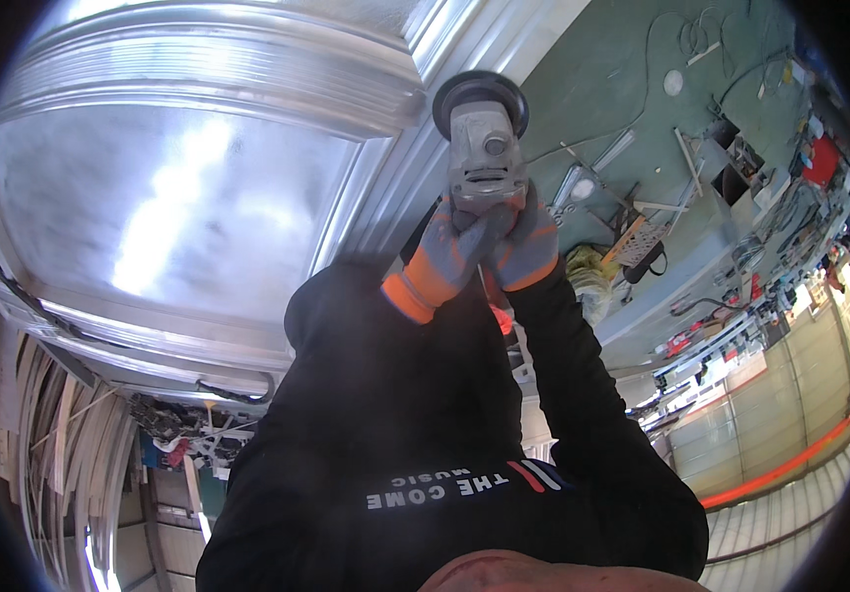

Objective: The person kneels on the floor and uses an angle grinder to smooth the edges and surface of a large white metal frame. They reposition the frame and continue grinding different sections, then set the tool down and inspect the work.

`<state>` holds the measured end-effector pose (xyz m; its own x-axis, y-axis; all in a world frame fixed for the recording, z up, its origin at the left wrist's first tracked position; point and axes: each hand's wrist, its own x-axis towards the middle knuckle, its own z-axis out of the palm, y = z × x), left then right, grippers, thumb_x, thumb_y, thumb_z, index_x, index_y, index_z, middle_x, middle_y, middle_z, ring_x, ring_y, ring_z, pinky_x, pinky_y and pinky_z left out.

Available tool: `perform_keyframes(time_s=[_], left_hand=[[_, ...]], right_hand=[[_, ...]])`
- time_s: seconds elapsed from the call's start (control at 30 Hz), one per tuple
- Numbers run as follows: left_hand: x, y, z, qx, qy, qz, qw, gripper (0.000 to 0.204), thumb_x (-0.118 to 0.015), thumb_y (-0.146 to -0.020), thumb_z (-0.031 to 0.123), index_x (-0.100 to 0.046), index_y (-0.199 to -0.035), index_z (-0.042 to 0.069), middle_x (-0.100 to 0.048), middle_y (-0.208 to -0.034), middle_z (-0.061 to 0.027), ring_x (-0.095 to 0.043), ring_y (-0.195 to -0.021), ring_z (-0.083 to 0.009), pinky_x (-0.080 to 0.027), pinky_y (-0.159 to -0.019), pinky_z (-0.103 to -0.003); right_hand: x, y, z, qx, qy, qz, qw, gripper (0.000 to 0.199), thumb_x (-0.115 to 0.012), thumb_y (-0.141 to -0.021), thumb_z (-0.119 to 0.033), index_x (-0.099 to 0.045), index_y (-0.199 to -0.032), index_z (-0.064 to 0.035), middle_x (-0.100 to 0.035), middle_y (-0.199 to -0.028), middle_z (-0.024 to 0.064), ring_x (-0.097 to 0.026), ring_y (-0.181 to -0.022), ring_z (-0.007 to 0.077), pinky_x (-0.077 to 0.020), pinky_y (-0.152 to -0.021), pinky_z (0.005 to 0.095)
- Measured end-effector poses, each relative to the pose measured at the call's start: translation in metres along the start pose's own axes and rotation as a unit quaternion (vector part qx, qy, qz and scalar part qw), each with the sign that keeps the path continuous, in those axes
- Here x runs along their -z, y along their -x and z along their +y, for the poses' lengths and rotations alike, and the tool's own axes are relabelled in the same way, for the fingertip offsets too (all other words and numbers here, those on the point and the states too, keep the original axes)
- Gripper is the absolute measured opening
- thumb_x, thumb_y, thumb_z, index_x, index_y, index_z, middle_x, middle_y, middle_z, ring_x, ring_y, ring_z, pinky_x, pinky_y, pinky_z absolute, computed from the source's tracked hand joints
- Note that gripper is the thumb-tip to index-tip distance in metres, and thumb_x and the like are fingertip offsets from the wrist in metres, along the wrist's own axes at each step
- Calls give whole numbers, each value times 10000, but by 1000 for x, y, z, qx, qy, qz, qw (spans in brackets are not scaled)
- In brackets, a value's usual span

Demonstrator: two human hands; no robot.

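Both my hands, in grey and orange work gloves, are wrapped round the body of a grey angle grinder. My left hand closes over its rear from the left. Pressed in beside it on the right is my right hand. The gloves hide most of the handle. At the grinder's far end a dark round disc overlaps the ridged edge of a shiny metal panel; whether it touches the metal I cannot tell.
A raised metal moulding crosses the panel. On the green floor at right lie cables, metal strips and a perforated orange piece. Long strips stand at lower left. A cluttered work surface runs along the right.
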<state>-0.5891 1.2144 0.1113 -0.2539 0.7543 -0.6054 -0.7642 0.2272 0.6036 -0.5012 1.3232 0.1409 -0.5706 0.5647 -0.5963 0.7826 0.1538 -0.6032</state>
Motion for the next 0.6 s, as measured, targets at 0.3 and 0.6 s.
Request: perform_keyframes(time_s=[0.3, 0.6], left_hand=[[1, -12, -29, -70, 141, 36, 987, 456, -718, -901, 165, -547, -1296, 15, -676, -1154, -92, -650, -1046, -167, -512, -883, -299], [9, -22, -44, -159, 4, 93, 983, 429, -731, -893, 217, -595, -1238, 0, -699, -1106, -125, -664, -1027, -199, -506, -884, -338]], right_hand=[[-8, -18, -1, 110, 41, 51, 992, 636, -756, -795, -252, -464, -1294, 13, -650, -1031, 239, -654, -926, 451, -531, -774, 474], [-22, -27, 2, 104, 81, 52, 990, 534, -712, -861, -248, -498, -1292, -18, -672, -1081, 191, -683, -971, 367, -541, -823, 422]])
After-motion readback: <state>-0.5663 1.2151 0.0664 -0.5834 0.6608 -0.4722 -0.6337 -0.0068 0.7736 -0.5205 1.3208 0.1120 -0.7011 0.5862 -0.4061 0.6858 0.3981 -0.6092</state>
